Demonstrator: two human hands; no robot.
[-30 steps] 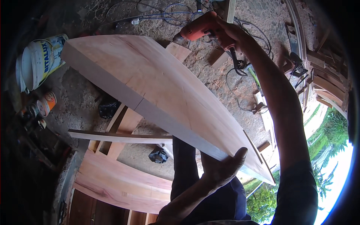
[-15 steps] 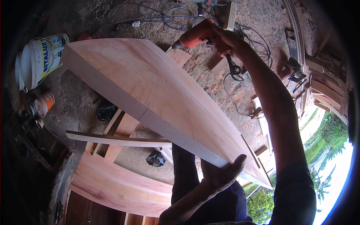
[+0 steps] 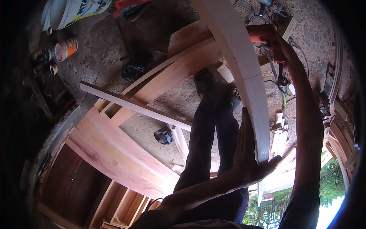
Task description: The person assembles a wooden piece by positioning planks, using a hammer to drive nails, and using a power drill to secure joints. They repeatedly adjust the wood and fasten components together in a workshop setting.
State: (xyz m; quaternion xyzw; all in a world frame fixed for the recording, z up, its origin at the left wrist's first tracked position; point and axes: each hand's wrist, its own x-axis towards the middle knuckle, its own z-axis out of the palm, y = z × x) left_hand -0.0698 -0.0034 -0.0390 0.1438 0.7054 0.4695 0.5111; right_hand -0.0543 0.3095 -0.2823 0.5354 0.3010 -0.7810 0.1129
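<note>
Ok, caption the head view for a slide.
Left hand steadies a curved wooden board on edge; right hand grips an orange power tool.

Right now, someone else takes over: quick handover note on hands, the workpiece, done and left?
Left hand: open palm pressed flat against the near end of the curved wooden board, steadying it; not gripping.
Right hand: closed on the orange power tool, held at the far side of the board.
Board: stands on its edge, narrow face toward the camera, above the person's legs.
Nearby: another curved plank on the workbench frame, paint bucket on the ground.
Done: board is held and supported. Left: cannot tell how far the tooling has got.
</note>
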